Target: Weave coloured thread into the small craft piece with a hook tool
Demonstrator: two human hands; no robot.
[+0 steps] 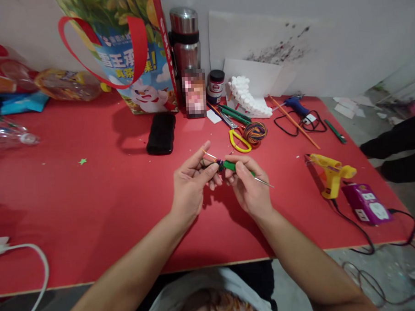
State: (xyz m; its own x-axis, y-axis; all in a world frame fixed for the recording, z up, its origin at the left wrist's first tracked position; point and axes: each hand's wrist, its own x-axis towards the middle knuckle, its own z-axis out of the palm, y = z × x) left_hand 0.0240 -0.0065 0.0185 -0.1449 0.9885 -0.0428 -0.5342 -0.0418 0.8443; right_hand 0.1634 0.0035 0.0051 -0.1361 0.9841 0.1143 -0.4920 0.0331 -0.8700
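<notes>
My right hand [250, 181] is closed around a crochet hook [230, 165] with a green grip, its thin metal end sticking out to the lower right. Pinched in my left hand [193, 181] is a small dark piece of crochet [221, 164], which the hook's other end meets. A strand of yarn [210, 154] runs taut over my raised left index finger. Fingers hide most of the small piece. Beyond my hands lies a multicoloured yarn ball [255, 132], beside scissors [240, 140] with yellow and orange handles.
On the red table [93, 215] stand a gift bag [149, 84], a steel thermos [186, 42] and a propped phone [194, 94]. A black case [161, 134] lies nearer. At right are a yellow glue gun [330, 170], a purple power box [368, 203] and cables.
</notes>
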